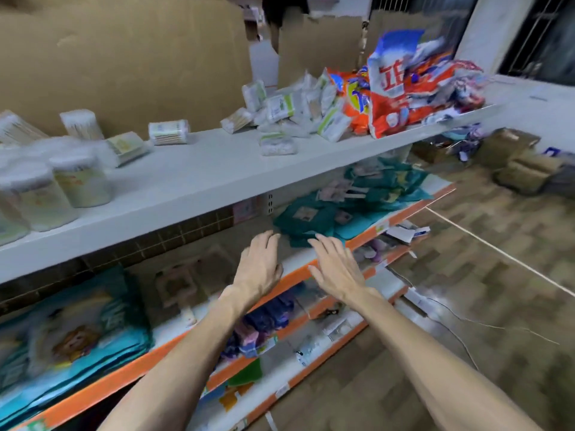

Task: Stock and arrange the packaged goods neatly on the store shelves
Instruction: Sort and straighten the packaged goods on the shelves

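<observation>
both hands point(259, 269) point(334, 269) outstretched, palms down, empty, near teal packets point(308, 222)

Top shelf point(199, 169): tubs of swabs point(77, 178) at 9 o'clock, small swab packs point(169, 132) toward 11, heap of small packets point(289, 110) at 12, big bags point(401, 98) at 1 o'clock, hard against the heap. Cardboard sheet point(124, 63) stands behind all of it. Second shelf point(298, 259), below: folded packs point(342, 209) at 1 o'clock, both hands point(259, 265) just before them, flat bags point(74, 331) at 8. Boxes point(522, 163) on the floor point(466, 269) at 2 o'clock.
</observation>
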